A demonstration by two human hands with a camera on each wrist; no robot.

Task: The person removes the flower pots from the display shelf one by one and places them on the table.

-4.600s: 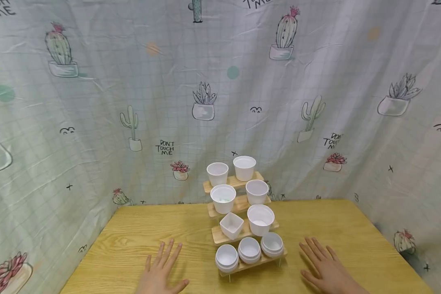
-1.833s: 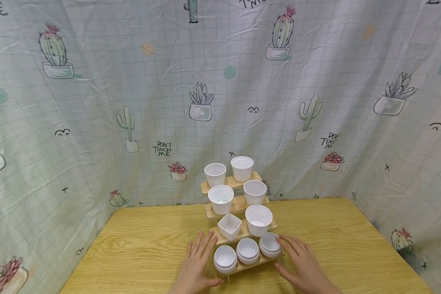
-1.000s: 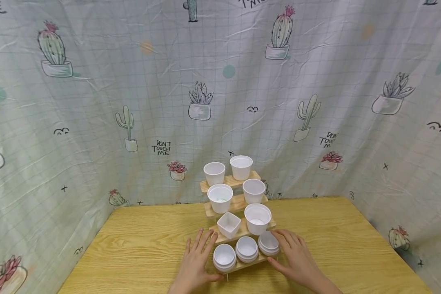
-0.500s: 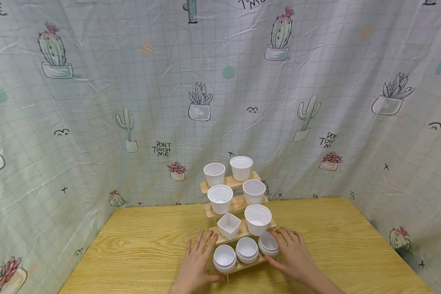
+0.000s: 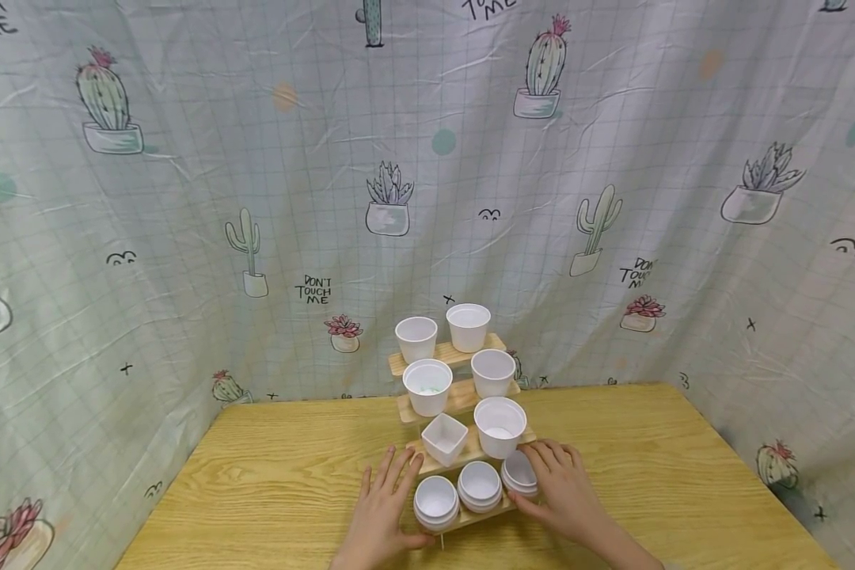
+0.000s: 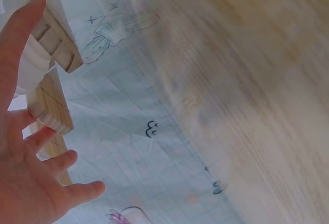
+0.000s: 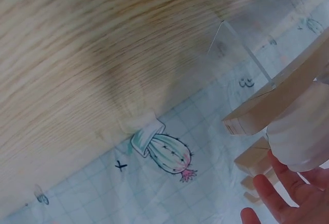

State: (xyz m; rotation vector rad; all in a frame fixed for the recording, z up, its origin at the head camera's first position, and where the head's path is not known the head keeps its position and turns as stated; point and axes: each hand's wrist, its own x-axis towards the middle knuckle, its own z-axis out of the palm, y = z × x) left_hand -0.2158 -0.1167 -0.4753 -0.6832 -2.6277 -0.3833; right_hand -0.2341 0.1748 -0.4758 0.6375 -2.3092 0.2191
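Observation:
A stepped display stand with wooden shelves [image 5: 460,398] and clear side panels [image 7: 241,49] carries small white flowerpots. On its lowest shelf stand three round pots: the left one [image 5: 436,500], the middle one [image 5: 480,484] and the right one [image 5: 518,472]. My right hand [image 5: 563,489] holds the right pot, thumb at its front and fingers round its far right side. My left hand [image 5: 379,507] rests by the stand's left end, fingers spread and fairly straight; in the left wrist view its fingers touch a shelf end [image 6: 51,106], holding no pot.
Above stand a square pot [image 5: 445,438], a larger round pot [image 5: 500,427] and several more round pots [image 5: 427,386]. The yellow wood-grain table [image 5: 278,467] extends to both sides. A cactus-print curtain [image 5: 313,206] hangs behind and at the sides.
Both hands moved inward from the table to the stand's two ends. My right thumb and fingers then closed in on the right pot. My left hand stayed nearly still over the last second.

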